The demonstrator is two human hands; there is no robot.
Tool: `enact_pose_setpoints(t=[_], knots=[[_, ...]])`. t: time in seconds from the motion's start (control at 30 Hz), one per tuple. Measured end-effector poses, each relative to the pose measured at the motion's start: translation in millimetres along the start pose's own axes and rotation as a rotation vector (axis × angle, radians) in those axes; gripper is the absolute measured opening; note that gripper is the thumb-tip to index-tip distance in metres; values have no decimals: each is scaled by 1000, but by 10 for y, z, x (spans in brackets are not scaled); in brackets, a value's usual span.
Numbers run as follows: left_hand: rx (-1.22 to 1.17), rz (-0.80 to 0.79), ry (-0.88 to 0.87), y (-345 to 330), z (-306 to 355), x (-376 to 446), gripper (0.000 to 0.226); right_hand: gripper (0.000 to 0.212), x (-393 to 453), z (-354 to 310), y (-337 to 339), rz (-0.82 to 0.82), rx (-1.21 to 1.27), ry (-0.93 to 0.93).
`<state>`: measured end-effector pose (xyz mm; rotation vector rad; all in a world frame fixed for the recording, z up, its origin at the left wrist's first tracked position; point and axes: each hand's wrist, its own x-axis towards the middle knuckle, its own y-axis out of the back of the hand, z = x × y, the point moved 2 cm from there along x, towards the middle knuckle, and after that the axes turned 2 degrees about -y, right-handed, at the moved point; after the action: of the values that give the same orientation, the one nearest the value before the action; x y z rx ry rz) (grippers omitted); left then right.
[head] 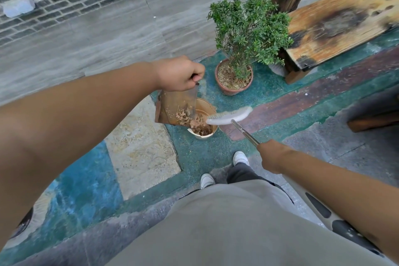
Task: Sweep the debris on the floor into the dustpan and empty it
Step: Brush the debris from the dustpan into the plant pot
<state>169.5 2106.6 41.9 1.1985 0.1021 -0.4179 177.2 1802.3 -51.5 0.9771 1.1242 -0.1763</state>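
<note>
While the left hand (177, 74) gripped the upright handle of the dustpan (172, 108), the pan hung tilted over a small tan bin (203, 134) on the floor, dry leaves (190, 117) sliding from its lip; the right hand (271, 153) was curled round the metal shaft of the broom (230, 115), whose white bristles touched the pan's mouth; the leaves looked light and brittle, likely to scatter, so the handle seemed the sound place to hold; a potted shrub (244, 34) stood just beyond the bin, a weathered wooden bench (336, 21) farther right, neither blocking the pour.
</note>
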Motion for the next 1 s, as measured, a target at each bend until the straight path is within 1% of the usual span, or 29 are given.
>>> enact_pose_setpoints(t=[0.13, 0.27, 0.37, 0.5, 0.67, 0.87, 1.0], knots=[[11, 3, 2, -6, 28, 14, 17, 41, -37, -66, 113, 43, 48, 38], [2, 0, -3, -1, 76, 38, 17, 41, -30, -306, 281, 118, 54, 95], [-1, -6, -2, 2, 89, 57, 16, 40, 13, -524, 343, 150, 19, 128], [11, -8, 0, -1, 84, 76, 17, 40, 83, -716, 254, 139, -84, 162], [30, -12, 10, -1, 72, 75, 17, 40, 168, -563, 38, 81, -181, 149], [22, 14, 37, 22, 7, 32, 16, 39, 165, -266, -63, -2, -132, 55], [25, 23, 22, 12, -27, 5, 16, 38, 127, -172, -40, 9, -61, 28]])
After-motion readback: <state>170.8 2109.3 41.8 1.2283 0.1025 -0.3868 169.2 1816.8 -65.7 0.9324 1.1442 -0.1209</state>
